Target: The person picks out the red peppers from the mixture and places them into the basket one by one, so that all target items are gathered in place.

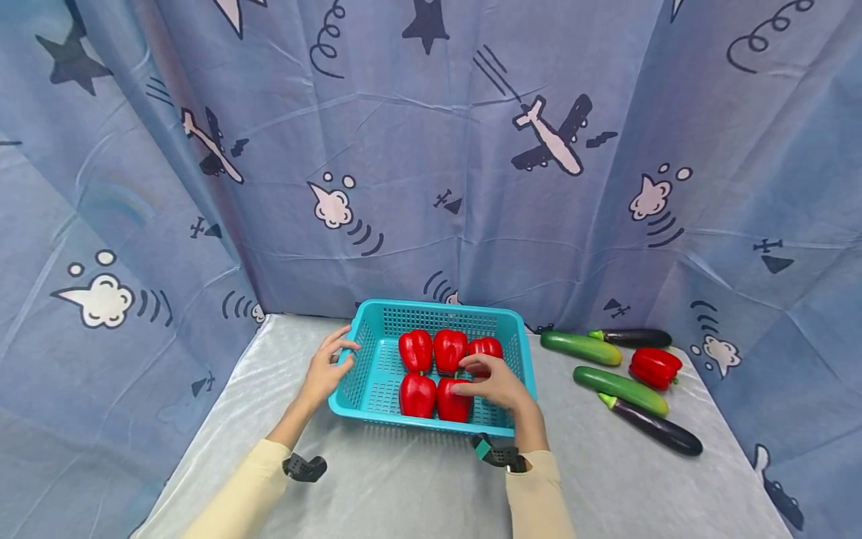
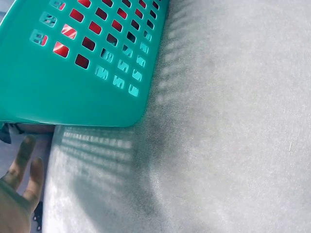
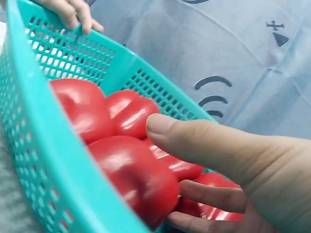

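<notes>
A turquoise plastic basket (image 1: 420, 424) with slotted walls holds several red bell peppers. My right hand (image 1: 500, 383) reaches in over the right side, its fingers spread around the front bell pepper (image 1: 454, 404). In the right wrist view, the thumb (image 3: 194, 141) stands off above that bell pepper (image 3: 133, 177), while the fingertips lie right at its far side. Beside it is another bell pepper (image 1: 417, 397), with more in the row behind. At the basket's left rim, my left hand (image 1: 323, 374) rests its loosely extended fingers on the edge.
Right of the basket lie two green cucumbers (image 1: 581, 348) (image 1: 621, 389), two dark eggplants (image 1: 633, 337) (image 1: 655, 427) and a loose red bell pepper (image 1: 655, 367). A pale cloth (image 1: 404, 486) covers the table. Blue patterned curtains (image 1: 417, 187) hang behind and at both sides.
</notes>
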The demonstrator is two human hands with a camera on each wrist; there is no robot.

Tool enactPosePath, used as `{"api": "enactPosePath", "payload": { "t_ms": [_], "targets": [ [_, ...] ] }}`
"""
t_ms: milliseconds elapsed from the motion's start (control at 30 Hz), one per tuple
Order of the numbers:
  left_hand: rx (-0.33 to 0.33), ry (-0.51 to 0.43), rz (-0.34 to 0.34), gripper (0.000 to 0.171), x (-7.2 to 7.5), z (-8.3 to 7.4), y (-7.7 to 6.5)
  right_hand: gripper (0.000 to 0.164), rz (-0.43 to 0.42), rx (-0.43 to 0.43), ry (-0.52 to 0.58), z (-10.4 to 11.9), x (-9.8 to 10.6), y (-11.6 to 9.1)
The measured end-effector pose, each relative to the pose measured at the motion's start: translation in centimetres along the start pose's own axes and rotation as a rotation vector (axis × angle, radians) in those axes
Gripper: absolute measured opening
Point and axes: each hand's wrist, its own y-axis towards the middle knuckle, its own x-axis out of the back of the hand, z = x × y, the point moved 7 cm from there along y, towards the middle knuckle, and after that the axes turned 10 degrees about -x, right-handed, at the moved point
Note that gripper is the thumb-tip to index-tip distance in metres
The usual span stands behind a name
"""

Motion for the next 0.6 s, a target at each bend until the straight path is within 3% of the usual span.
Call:
{"api": "enactPosePath", "payload": {
  "t_ms": [100, 367, 533, 600],
  "targets": [
    [-0.015, -0.003, -0.015, 0.017, 0.0, -0.5, -0.1, 0.058, 0.008, 0.022, 0.009, 0.8, 0.6, -0.4],
    [-0.040, 0.019, -0.012, 0.017, 0.4, -3.9, -0.3, 0.050, 0.053, 0.103, 0.076, 2.8, 2.4, -1.4],
    [-0.037, 0.018, 0.005, 0.016, 0.3, -4.1, -0.3, 0.053, 0.059, 0.092, 0.107, 3.0, 3.5, -1.8],
    [-0.027, 0.008, -0.002, 0.016, 0.2, -3.4, -0.3, 0.052, 0.071, 0.101, 0.138, 3.1, 3.8, -2.0]
  ]
}}
